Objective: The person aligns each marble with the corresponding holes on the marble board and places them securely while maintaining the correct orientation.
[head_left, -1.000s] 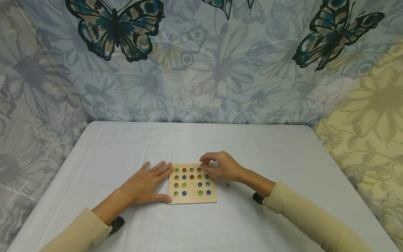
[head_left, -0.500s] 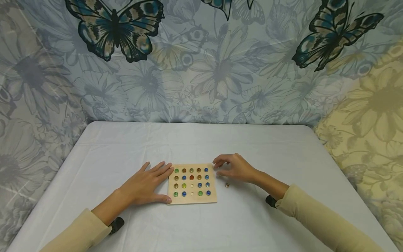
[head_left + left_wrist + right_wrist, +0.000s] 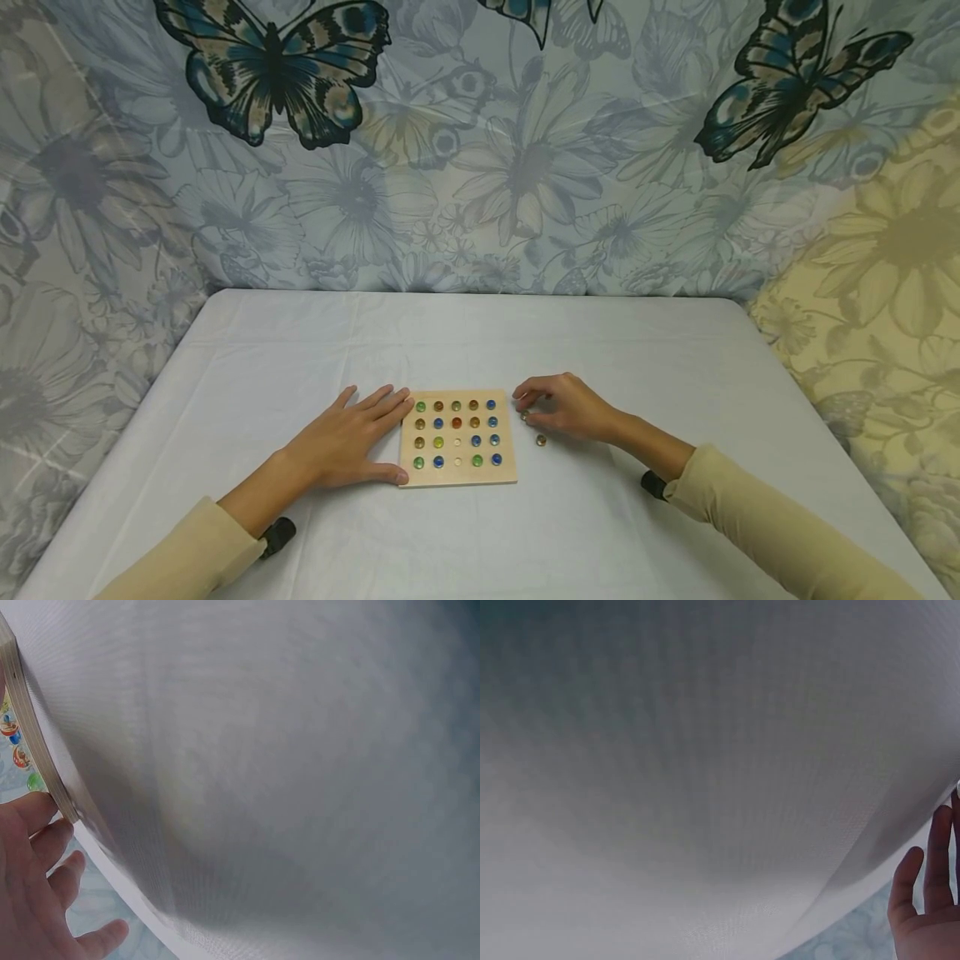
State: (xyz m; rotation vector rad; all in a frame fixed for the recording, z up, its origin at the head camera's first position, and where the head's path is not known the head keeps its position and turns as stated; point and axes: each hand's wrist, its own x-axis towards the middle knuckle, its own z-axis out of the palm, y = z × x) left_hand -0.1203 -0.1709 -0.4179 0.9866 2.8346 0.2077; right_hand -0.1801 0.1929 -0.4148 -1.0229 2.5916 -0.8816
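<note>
A pale wooden board lies flat on the table, its rows of round hollows filled mostly with glass marbles in blue, green, amber and red. Two spots in the middle column look pale. My left hand rests at the board's left side with fingers spread, index fingertip at the upper corner and thumb at the lower one. Just right of the board, my right hand pinches a small glass marble between thumb and fingertips, low over the cloth. A brownish marble lies beneath that hand.
A white cloth covers the table. Behind it hangs a floral fabric backdrop with large butterflies. In the left wrist view, the board's layered edge shows at the far left.
My right hand has drawn back rightward off the board's upper right corner, uncovering a blue marble there, then lowered onto a loose marble beside the board. The left hand stays put.
</note>
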